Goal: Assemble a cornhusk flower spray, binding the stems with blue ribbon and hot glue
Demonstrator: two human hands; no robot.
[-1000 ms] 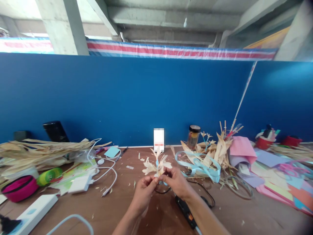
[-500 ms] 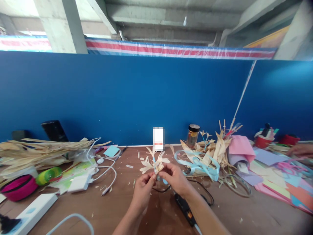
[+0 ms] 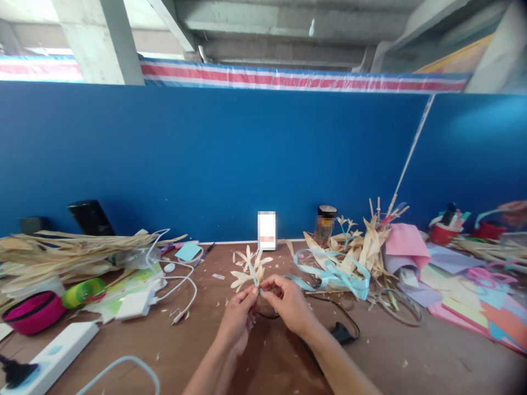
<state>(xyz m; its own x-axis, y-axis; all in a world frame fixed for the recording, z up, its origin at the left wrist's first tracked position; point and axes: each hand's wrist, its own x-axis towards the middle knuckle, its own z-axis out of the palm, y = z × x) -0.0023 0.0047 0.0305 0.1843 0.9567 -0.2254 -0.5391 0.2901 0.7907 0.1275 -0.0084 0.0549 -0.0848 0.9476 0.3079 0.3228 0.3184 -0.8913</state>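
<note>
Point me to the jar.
In the head view, the jar is right of centre, by the blue partition, just left of the small pale flowers.

Blue partition (image 3: 206, 153), brown table (image 3: 181, 348), concrete beams (image 3: 263, 24), hanging bulb (image 3: 312, 27)

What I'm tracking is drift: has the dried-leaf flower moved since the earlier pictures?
Yes: leftward; the dried-leaf flower is now farther from the black-lidded jar.

The left hand (image 3: 239, 315) and right hand (image 3: 287, 302) pinch a flower (image 3: 259, 274) by its base above the table (image 3: 175, 354). Beyond, rightward, lie ribbon (image 3: 357, 286) and husks (image 3: 368, 253), near a jar (image 3: 325, 226).
</note>
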